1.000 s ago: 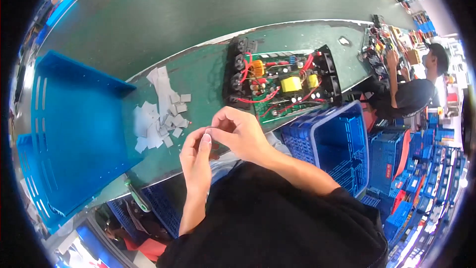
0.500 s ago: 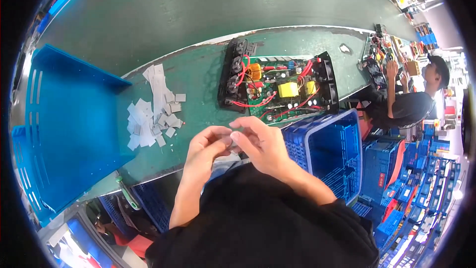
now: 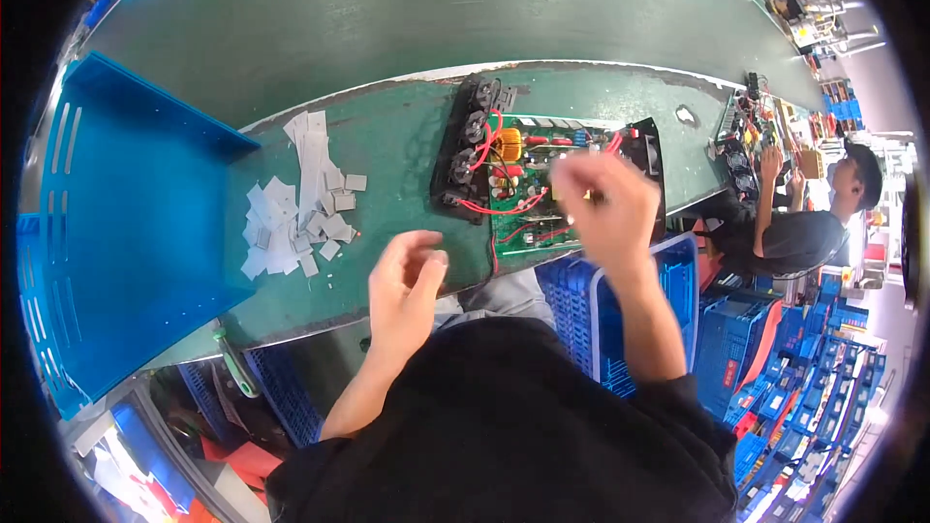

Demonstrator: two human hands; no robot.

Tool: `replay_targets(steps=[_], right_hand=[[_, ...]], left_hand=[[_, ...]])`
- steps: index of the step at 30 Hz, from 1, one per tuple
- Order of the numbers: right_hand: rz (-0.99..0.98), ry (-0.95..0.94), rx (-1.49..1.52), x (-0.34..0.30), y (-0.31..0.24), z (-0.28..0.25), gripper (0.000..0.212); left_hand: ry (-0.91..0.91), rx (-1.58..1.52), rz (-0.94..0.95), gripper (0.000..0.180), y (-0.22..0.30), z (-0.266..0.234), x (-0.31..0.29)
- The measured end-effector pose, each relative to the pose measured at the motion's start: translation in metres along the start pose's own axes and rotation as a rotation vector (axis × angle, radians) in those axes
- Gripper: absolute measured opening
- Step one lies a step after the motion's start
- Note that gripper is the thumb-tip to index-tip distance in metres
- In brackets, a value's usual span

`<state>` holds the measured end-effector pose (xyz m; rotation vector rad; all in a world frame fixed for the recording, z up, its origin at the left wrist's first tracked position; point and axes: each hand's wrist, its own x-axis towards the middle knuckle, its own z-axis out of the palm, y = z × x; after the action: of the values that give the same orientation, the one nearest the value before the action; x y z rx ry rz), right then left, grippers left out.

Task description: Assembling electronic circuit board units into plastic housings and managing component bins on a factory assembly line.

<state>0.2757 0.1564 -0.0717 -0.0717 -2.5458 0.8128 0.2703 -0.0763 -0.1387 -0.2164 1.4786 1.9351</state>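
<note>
My right hand [image 3: 612, 205] hovers over the right half of a green circuit board [image 3: 523, 244] on the bench. Its fingers are bent and smeared by motion, so whether they pinch anything does not show. Red wires, an orange coil [image 3: 506, 143] and other components crowd the board. A black end panel [image 3: 455, 150] stands along its left side, and another black panel [image 3: 649, 150] along its right. My left hand [image 3: 402, 289] is held over the bench's near edge, thumb and fingers apart, holding nothing I can see. To its left lie white paper pieces [image 3: 274, 232] and small grey pads [image 3: 339, 201].
A large blue metal casing [image 3: 136, 232] fills the bench's left end. Blue crates [image 3: 572, 315] stand by the near edge at my right. A green-handled tool [image 3: 237, 368] is at the lower left. Another person [image 3: 809, 218] works farther right along the bench.
My hands, together at the fingertips before, have separated. The right has moved right and away from me over the board; the left stays near the edge with its fingers spread. The view has shifted slightly.
</note>
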Motion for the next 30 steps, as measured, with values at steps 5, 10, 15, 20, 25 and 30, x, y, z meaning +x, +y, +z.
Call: replay_targets(steps=[5, 10, 15, 20, 25, 30], right_hand=[[-0.152, -0.060, -0.309, 0.046, 0.062, 0.020, 0.007], [-0.326, -0.402, -0.381, 0.054, 0.068, 0.027, 0.008], [-0.341, -0.347, -0.323, 0.053, 0.066, 0.033, 0.011], [-0.300, -0.317, -0.320, 0.053, 0.071, 0.037, 0.015], [-0.268, -0.334, -0.360, 0.046, 0.057, 0.034, 0.019], [-0.239, -0.376, -0.421, 0.045, 0.047, 0.033, 0.027]], left_hand=[[0.445, 0.704, 0.689, 0.015, -0.025, -0.028, -0.009], [0.486, 0.863, 0.852, 0.014, -0.047, -0.069, -0.018], [0.458, 0.929, 0.940, 0.016, -0.050, -0.075, -0.010], [0.483, 1.010, 0.971, 0.018, -0.047, -0.069, -0.005], [0.493, 1.009, 0.997, 0.018, -0.049, -0.071, -0.003], [0.504, 1.045, 0.992, 0.018, -0.048, -0.070, -0.003]])
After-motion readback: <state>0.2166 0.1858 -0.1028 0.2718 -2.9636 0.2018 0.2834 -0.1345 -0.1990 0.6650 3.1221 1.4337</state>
